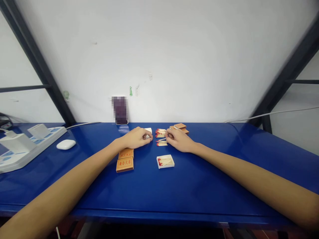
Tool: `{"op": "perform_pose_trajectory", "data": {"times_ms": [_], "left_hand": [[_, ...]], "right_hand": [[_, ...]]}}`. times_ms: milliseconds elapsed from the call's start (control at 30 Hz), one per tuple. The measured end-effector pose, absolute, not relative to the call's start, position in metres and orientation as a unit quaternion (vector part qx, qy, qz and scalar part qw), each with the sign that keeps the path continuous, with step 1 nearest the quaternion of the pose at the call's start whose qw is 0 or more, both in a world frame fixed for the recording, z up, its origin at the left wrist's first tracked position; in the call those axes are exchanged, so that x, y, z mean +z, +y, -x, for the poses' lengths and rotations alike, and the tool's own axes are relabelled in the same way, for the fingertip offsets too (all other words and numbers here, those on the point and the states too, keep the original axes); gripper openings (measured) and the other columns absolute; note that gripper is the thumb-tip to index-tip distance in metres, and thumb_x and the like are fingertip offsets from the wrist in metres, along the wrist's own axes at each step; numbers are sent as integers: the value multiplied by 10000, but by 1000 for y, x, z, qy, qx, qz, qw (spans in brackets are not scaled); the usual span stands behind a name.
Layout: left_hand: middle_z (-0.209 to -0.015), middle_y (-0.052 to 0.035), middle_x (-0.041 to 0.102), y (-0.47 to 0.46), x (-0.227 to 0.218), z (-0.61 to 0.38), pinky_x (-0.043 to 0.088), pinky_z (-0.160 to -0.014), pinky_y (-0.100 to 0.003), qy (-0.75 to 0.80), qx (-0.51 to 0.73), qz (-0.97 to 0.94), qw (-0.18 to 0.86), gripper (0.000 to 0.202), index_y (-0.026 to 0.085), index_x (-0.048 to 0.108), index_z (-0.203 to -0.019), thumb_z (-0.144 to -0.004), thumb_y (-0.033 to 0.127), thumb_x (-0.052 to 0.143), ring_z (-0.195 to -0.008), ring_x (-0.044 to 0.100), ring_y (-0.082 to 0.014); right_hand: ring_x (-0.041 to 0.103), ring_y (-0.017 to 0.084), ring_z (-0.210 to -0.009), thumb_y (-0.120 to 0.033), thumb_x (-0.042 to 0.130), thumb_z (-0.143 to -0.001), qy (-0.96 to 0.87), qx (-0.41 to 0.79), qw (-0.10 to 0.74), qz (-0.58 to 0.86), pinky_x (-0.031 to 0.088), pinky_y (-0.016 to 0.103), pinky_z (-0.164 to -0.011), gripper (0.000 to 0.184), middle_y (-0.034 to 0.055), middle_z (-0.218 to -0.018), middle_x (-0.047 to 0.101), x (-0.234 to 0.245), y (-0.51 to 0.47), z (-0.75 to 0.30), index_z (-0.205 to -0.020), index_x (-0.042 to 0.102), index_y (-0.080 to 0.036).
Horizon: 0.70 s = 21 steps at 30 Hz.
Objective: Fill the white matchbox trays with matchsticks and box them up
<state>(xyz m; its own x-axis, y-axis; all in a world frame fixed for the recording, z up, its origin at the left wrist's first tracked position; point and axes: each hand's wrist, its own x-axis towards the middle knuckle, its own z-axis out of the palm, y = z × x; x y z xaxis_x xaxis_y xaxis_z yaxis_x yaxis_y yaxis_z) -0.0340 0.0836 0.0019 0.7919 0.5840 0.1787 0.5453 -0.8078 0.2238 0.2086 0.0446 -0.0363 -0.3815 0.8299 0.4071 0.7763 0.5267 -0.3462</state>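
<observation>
My left hand (137, 137) rests on the blue table (199, 179) with its fingers curled over a small white matchbox tray (149, 130). My right hand (177, 139) lies to the right, fingertips pinched at a loose pile of red-tipped matches (160, 133), with a few more matches (161, 143) just in front. An open white tray filled with matches (165, 161) sits nearer to me. Two orange matchbox sleeves (125, 160) lie below my left wrist. More orange matchboxes (179, 127) are stacked behind my right hand.
A white power strip with white adapters (22, 144) lies at the left, beside a white earbud case (66, 144). A dark phone (120, 110) leans on the white wall. Black frame bars (37, 63) slant at both sides; a cable (274, 114) runs right.
</observation>
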Motion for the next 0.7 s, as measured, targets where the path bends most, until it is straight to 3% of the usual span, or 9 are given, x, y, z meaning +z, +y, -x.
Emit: {"op": "perform_pose_trajectory", "data": {"times_ms": [500, 700], "left_hand": [[-690, 2, 651, 82, 3, 33, 347, -569, -234, 298, 124, -943, 79, 279, 193, 728, -1009, -885, 321, 513, -588, 545, -124], [-663, 7, 632, 81, 4, 33, 336, -568, -237, 299, 124, -943, 76, 278, 189, 733, -995, -884, 322, 517, -570, 522, -124]], "right_hand": [[496, 166, -676, -187, 483, -864, -827, 32, 252, 502, 308, 279, -604, 107, 16, -703, 569, -32, 41, -206, -766, 525, -193], [488, 144, -620, -187, 503, -849, -836, 71, 244, 486, 306, 261, -585, 65, -17, -656, 551, -31, 38, -206, -843, 566, -195]]}}
